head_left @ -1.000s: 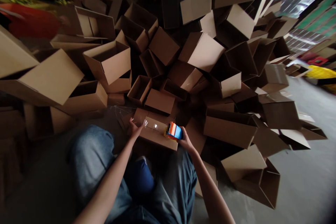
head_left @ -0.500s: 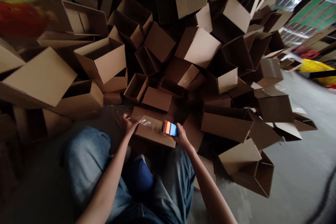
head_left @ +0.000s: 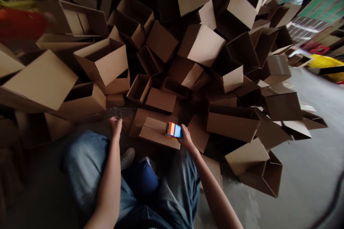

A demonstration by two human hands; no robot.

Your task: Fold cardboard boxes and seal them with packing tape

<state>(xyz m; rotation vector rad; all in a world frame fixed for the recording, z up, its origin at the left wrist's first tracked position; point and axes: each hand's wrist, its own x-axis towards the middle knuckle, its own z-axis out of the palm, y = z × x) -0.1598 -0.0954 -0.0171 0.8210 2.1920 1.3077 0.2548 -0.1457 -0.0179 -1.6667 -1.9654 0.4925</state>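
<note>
Head view: at 5 o'clock from centre, the bare right hand (head_left: 185, 136) is closed around an orange-and-blue block-shaped object (head_left: 175, 130), its left end obscured by pixelation, in front of a brown cardboard carton (head_left: 155, 134) at 7 o'clock. At 8 o'clock, the bare left hand (head_left: 116, 126) has curled fingers near faint clear plastic film (head_left: 123, 111); whether it grips any cannot be told. Smooth grey floor (head_left: 301, 171) spreads at 4 o'clock, with heaped brown cardboard boxes (head_left: 161, 41) darkening towards 12 and a blurred green panel (head_left: 319, 5) cut off at 2.
</note>
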